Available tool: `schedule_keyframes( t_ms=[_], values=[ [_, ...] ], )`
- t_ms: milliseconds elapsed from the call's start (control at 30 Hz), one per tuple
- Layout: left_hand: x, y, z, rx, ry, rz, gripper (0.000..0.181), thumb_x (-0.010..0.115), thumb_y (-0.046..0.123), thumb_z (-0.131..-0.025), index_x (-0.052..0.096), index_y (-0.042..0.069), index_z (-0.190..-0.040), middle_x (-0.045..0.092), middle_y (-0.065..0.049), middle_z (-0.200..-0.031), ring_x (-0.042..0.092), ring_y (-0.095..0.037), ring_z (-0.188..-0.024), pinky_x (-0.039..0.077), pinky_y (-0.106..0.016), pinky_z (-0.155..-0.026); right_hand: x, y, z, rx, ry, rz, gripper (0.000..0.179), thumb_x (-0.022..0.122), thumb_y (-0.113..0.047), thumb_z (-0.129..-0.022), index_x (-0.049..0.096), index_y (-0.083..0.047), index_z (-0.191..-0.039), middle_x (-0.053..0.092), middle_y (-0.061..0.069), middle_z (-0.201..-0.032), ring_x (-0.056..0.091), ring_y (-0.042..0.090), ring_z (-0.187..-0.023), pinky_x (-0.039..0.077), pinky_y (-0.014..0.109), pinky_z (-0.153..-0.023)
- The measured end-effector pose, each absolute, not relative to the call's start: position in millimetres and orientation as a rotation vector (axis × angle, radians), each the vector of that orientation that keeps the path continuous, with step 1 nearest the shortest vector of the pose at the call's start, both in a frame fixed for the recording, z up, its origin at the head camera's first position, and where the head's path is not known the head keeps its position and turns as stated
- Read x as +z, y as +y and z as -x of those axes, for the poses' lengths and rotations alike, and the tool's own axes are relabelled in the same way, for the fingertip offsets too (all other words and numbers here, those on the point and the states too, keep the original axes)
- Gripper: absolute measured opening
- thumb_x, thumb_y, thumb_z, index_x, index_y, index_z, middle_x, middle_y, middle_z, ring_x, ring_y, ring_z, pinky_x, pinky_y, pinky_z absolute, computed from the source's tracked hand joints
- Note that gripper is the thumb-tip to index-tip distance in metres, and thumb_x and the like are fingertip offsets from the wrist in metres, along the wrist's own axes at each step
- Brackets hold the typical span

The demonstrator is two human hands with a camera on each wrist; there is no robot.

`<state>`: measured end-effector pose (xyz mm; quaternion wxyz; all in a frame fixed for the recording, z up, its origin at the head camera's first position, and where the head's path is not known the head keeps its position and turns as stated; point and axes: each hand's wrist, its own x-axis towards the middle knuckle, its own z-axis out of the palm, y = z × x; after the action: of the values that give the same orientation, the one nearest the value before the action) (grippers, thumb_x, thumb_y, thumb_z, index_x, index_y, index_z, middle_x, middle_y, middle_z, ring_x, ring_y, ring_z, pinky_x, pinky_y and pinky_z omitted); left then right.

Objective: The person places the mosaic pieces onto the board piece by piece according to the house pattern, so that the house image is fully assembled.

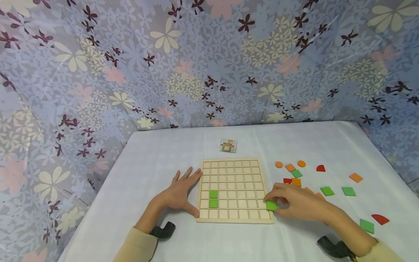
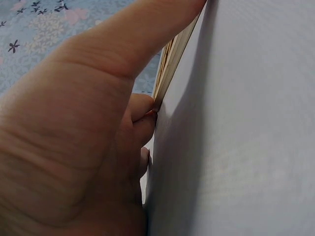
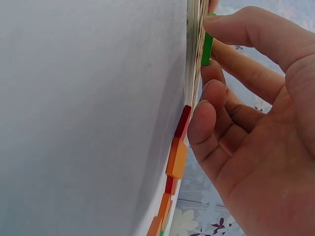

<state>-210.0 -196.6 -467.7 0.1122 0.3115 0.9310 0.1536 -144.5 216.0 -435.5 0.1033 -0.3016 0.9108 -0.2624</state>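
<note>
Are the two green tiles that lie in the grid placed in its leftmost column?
No, the upper green tile and lower green tile lie in the grid's second column from the left.

Floral fabric backdrop [image 1: 209, 62]; below it, white tablecloth [image 1: 160, 149]

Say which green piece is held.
The green piece at the right edge of the board, pinched by the right hand; other greens lie on the board or cloth.
</note>
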Motion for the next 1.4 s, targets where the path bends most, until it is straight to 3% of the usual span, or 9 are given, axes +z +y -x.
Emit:
schedule_keyframes(
  t_ms=[1067, 1400],
  values=[
    [-464.6, -196.4, 208.1, 0.453, 2.736, -0.896, 0.142, 0.070, 0.084, -0.043, 0.012, 0.020, -0.156, 0.006, 0.008, -0.160, -0.004, -0.022, -0.145, -0.008, -0.052, -0.113, -437.1, 181.1, 152.1, -0.801, 2.615, 1.024, 0.029, 0.072, -0.019, -0.082, 0.069, -0.027, -0.109, 0.053, -0.013, -0.087, 0.052, 0.007, -0.071, 0.045, 0.020, -0.060],
    [-463.3, -195.7, 208.6, 0.453, 2.734, -0.912, 0.143, 0.070, 0.083, -0.044, 0.012, 0.018, -0.156, 0.007, 0.005, -0.160, -0.003, -0.023, -0.146, -0.008, -0.053, -0.112, -436.9, 171.0, 153.8, -0.821, 2.568, 1.014, 0.029, 0.071, -0.020, -0.083, 0.069, -0.027, -0.111, 0.052, -0.011, -0.082, 0.047, 0.003, -0.064, 0.042, 0.020, -0.055]
  ],
)
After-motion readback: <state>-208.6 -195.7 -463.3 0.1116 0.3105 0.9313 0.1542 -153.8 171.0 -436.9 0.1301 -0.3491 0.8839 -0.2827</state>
